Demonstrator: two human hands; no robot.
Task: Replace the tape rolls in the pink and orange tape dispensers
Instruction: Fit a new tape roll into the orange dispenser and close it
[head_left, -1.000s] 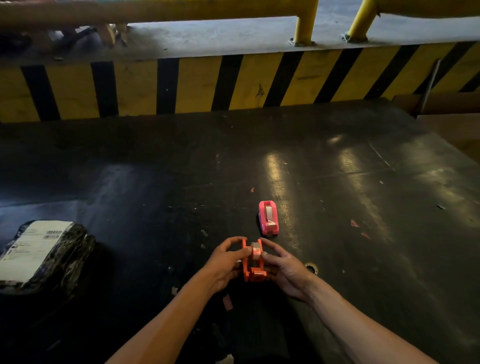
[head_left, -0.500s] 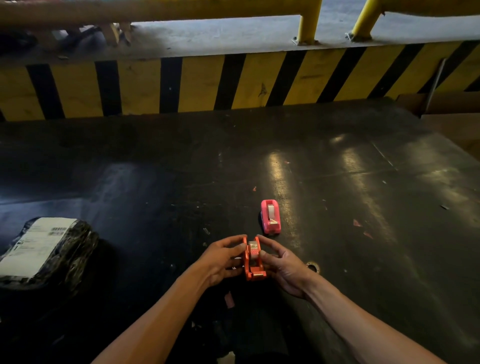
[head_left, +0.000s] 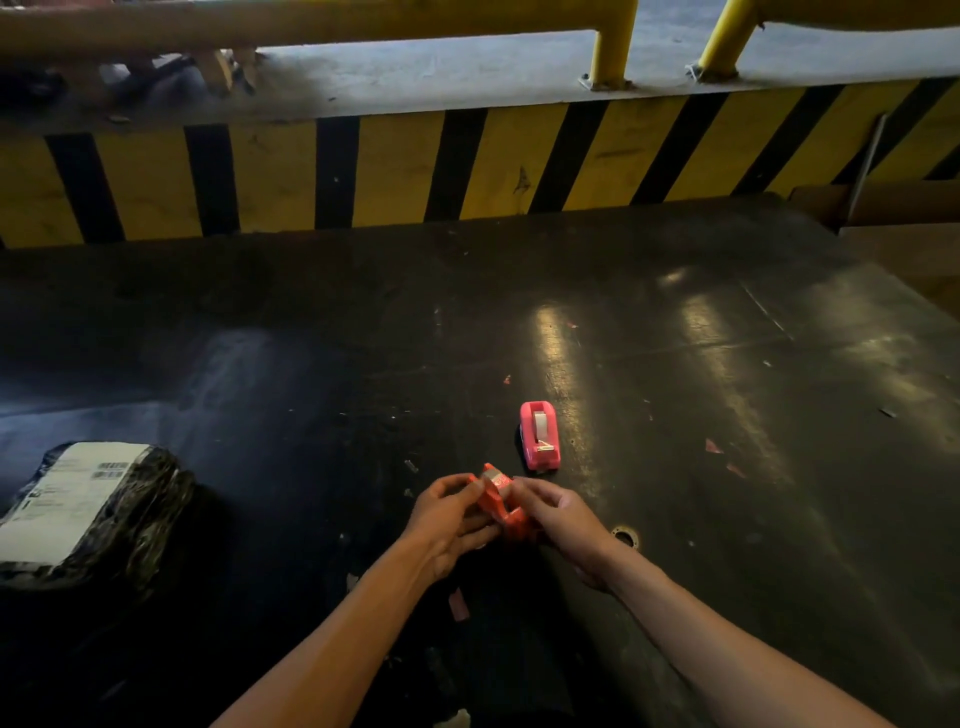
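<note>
The orange tape dispenser (head_left: 501, 506) is tilted between my two hands, just above the dark floor. My left hand (head_left: 449, 522) grips its left side and my right hand (head_left: 558, 519) grips its right side with fingers curled over the top. A tape roll (head_left: 493, 480) with a pale band shows at the dispenser's upper end. The pink tape dispenser (head_left: 540, 435) stands on the floor just beyond my hands, a roll of tape sitting in it, untouched.
A parcel in black wrap with a white label (head_left: 88, 512) lies at the left. A yellow-and-black striped kerb (head_left: 467, 166) with yellow railing posts (head_left: 613, 47) closes the far side. A small metal ring (head_left: 624, 536) and paper scraps (head_left: 458, 605) lie near my hands.
The orange dispenser has tipped from lying flat and straight to a tilt leaning left, lifted slightly. My fingers have closed further around it. The pink dispenser has not moved.
</note>
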